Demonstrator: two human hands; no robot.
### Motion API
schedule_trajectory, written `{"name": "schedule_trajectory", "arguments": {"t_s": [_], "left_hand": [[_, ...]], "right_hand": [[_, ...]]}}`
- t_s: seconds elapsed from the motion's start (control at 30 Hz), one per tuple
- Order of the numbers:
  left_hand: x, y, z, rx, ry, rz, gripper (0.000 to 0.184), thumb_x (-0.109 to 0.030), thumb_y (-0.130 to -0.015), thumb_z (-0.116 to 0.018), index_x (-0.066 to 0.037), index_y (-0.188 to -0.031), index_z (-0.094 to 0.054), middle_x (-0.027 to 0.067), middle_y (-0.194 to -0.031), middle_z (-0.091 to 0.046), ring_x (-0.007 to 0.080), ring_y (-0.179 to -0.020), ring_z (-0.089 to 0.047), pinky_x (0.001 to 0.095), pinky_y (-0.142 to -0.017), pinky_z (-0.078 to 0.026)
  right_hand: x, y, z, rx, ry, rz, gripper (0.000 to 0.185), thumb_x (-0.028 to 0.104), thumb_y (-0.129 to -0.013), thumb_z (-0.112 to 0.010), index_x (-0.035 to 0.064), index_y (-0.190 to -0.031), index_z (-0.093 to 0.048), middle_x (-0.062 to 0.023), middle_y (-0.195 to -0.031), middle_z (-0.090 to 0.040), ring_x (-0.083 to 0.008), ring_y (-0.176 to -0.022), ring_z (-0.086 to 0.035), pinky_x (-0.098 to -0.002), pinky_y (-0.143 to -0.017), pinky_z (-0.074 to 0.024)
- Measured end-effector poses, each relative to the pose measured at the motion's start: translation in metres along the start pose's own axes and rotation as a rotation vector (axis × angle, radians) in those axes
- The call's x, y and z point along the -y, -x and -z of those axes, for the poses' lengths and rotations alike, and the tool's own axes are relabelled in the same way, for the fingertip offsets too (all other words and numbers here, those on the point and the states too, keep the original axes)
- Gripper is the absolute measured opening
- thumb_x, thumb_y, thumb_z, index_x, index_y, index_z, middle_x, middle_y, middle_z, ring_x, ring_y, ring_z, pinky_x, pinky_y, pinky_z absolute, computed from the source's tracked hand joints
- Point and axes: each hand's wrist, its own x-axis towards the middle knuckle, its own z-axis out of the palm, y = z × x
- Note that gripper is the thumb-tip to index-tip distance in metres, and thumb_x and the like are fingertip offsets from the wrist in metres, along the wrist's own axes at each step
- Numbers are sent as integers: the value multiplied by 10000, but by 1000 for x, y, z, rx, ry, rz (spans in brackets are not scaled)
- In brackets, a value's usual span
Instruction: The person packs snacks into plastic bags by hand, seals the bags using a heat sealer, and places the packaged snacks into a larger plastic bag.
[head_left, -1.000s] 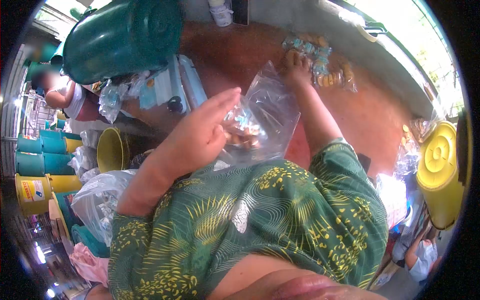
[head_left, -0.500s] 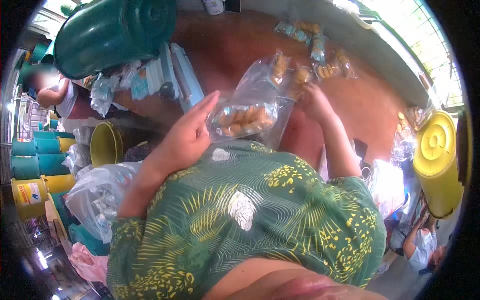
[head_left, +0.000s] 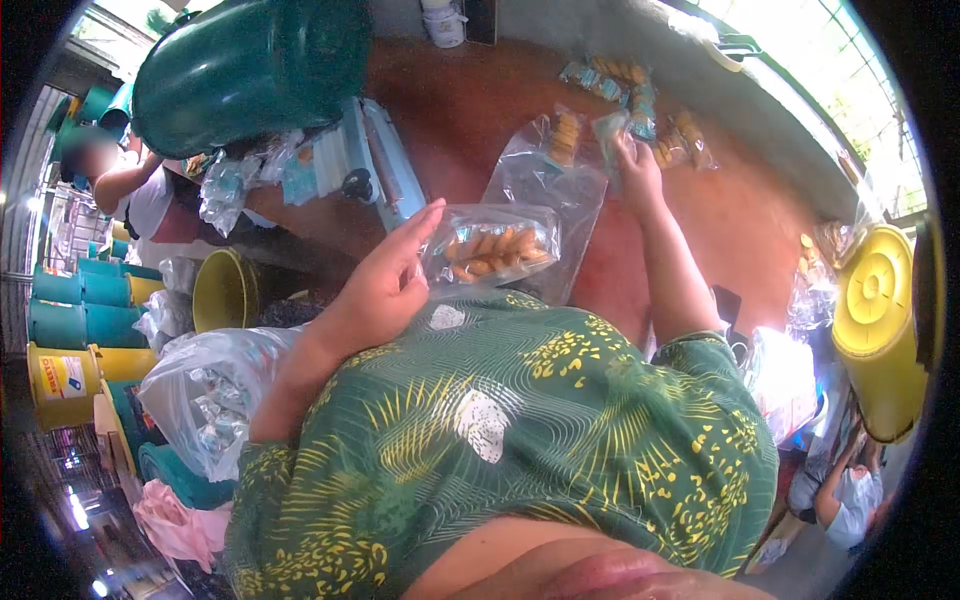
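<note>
My left hand (head_left: pixel 392 278) is open, its straight fingers along the left edge of a clear bag with a row of golden-brown pieces (head_left: pixel 495 250) in front of my chest. My right hand (head_left: pixel 636 165) is closed on the end of a small clear packet (head_left: pixel 611 130). Between my hands lies a large clear plastic bag (head_left: pixel 570 205). A filled packet (head_left: pixel 563 138) rests at its upper edge. More filled packets (head_left: pixel 618 72) are grouped behind my right hand, with others (head_left: pixel 688 138) to its right.
A large green drum (head_left: pixel 250 75) lies at the back left beside a light-blue sealer-like device (head_left: pixel 375 160). A person (head_left: pixel 135 185) stands at far left and another (head_left: pixel 850 500) is at lower right. Yellow bucket (head_left: pixel 225 290) left, yellow lidded bin (head_left: pixel 872 330) right.
A filled packet now lies at the large bag's upper edge. My right hand came back from the packet group, then moved slightly away again with a small packet. My left hand stays beside the front bag.
</note>
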Motion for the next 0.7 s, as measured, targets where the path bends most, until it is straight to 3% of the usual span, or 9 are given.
{"name": "schedule_trajectory", "arguments": {"t_s": [0.1, 0.2, 0.27, 0.3, 0.4, 0.43, 0.53, 0.63, 0.7], "left_hand": [[7, -5, -2, 12, -40, -52, 788, 130, -821, -476, -78, -1560, -295, 98, -1584, -335, 51, -738, -469, 217, -716, -455], [1, -9, -8, 23, 1, -73, 782, 140, -824, -470, -66, -1558, -293, 98, -1585, -332, 39, -759, -464, 206, -710, -438], [3, -11, -12, 25, 52, -72, 781, 147, -823, -469, -60, -1556, -293, 90, -1589, -328, 32, -769, -456, 197, -709, -425], [3, -11, -12, 21, 74, -71, 780, 150, -823, -468, -56, -1555, -293, 87, -1592, -326, 29, -774, -451, 192, -709, -419], [5, -9, -8, 19, 55, -80, 780, 155, -822, -465, -52, -1553, -291, 75, -1602, -318, 20, -793, -452, 191, -724, -411], [8, -9, -8, 7, 32, -121, 779, 154, -823, -466, -51, -1553, -289, 74, -1603, -317, 18, -798, -456, 192, -724, -412], [15, -7, -8, -18, -15, -167, 777, 149, -825, -471, -48, -1554, -284, 79, -1604, -321, 16, -809, -464, 196, -724, -415], [8, -9, -16, -46, -30, -155, 779, 140, -828, -480, -47, -1556, -276, 91, -1593, -338, 19, -804, -460, 199, -715, -419], [12, -14, -19, -60, -13, -188, 782, 132, -831, -486, -50, -1560, -266, 82, -1577, -357, 20, -786, -449, 196, -697, -419]], "right_hand": [[23, -20, -26, 23, -355, -187, 661, 555, -906, -644, -32, -1209, -669, -138, -1164, -692, -221, -1015, -646, -352, -854, -503], [58, -32, -66, 62, -93, -396, 603, 531, -950, -563, -11, -1192, -668, -170, -1152, -693, -282, -1018, -668, -407, -841, -523], [-29, -84, -124, 187, 222, -44, 739, 566, -937, -552, -54, -1338, -525, -316, -1329, -557, -387, -1195, -592, -477, -971, -474], [22, -58, -116, 279, 481, 29, 643, 415, -941, -571, 12, -1427, -446, -287, -1348, -545, -435, -1216, -561, -491, -974, -482], [75, -15, -117, 349, 736, 136, 633, 245, -905, -573, 94, -1489, -383, -248, -1303, -556, -445, -1211, -553, -495, -978, -484], [73, -4, -117, 306, 824, 364, 531, 347, -972, -478, 136, -1455, -410, -210, -1266, -536, -406, -1127, -591, -542, -885, -513], [87, 27, -105, 224, 714, 504, 567, 357, -945, -523, 124, -1451, -415, -211, -1292, -531, -414, -1150, -573, -534, -921, -501], [45, 25, -106, 200, 850, 382, 558, 371, -935, -548, 140, -1433, -449, -184, -1328, -527, -405, -1191, -553, -545, -950, -484], [18, 0, -100, 381, 993, 369, 533, 352, -925, -569, 126, -1401, -492, -171, -1299, -560, -387, -1182, -569, -526, -953, -487]]}}
